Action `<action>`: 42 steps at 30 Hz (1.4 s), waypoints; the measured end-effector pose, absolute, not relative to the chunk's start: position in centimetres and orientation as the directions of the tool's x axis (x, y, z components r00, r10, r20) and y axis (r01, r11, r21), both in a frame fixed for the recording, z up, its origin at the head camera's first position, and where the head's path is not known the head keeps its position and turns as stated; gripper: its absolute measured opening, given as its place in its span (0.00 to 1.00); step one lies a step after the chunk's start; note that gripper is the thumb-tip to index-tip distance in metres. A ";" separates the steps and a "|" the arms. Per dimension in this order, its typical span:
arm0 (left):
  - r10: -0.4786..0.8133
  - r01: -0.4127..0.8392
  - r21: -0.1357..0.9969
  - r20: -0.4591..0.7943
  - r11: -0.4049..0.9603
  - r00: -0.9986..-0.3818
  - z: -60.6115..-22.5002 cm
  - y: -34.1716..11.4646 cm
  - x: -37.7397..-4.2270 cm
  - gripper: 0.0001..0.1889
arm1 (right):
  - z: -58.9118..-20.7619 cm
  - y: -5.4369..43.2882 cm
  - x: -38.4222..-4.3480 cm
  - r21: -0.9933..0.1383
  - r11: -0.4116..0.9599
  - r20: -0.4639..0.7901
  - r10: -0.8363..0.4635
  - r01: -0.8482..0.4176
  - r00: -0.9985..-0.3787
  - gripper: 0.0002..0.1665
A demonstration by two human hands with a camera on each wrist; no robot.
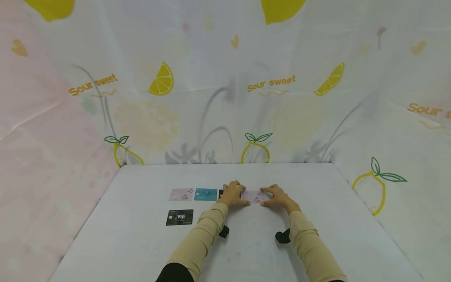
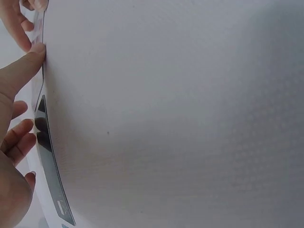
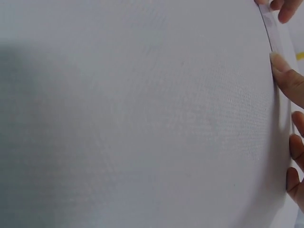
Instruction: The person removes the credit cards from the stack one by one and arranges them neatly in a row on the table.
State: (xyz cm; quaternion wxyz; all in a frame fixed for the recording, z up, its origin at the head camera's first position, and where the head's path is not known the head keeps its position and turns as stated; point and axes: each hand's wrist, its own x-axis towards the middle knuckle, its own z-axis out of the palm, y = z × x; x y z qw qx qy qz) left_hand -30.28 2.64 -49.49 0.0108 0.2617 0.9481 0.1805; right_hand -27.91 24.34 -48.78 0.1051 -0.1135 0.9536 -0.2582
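A pale pink card with a floral print (image 1: 253, 196) lies flat on the white table, between both hands. My left hand (image 1: 232, 194) holds its left end, thumb at the near edge and fingers at the far edge. At the right end, my right hand (image 1: 279, 196) grips it the same way. Under the left hand is a dark card (image 2: 53, 166), mostly hidden in the head view. Left of it, in the same row, come a blue VIP card (image 1: 206, 194) and another pale pink card (image 1: 181, 194). A black Vip card (image 1: 179, 217) sits nearer to me, below that row.
The white table (image 1: 141, 254) meets a printed lemon cloth (image 1: 208, 129) at the back and sides. Small black objects (image 1: 283, 236) show beside the wrists.
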 end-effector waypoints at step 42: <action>0.478 0.580 0.559 0.336 0.593 -0.812 -48.4 -1.6 -25.4 0.34 | -48.7 23.3 -20.9 -0.755 0.601 0.320 -0.012 -0.263 -0.947 0.30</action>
